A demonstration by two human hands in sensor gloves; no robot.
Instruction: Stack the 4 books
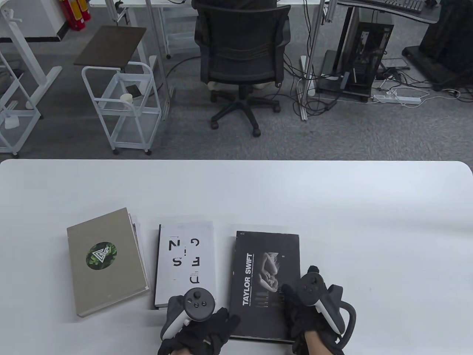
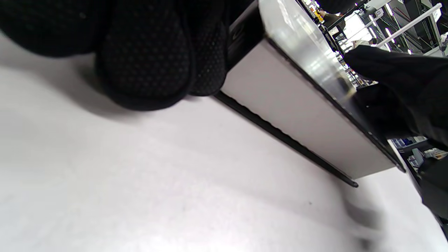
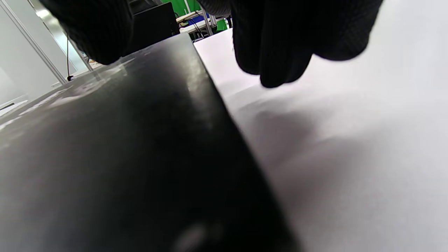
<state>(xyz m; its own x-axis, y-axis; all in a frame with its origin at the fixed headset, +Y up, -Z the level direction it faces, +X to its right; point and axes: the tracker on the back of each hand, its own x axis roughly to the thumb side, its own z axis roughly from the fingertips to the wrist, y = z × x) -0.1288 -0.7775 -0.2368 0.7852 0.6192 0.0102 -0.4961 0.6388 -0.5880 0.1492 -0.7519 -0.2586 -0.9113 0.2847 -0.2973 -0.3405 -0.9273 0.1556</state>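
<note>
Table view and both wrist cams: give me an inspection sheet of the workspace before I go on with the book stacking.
Surface: white table, matte, books near its front edge.
Job's things: tan book on another at left; white book flat, middle; black book flat, right.
Clutter: nothing seen.
Grippers: left hand at the black book's near left corner; right hand on its near right edge. Grip firmness unclear.
Cables: nothing seen on the table; floor cables beyond.
Surroundings: office chair, white cart, computer tower.
</note>
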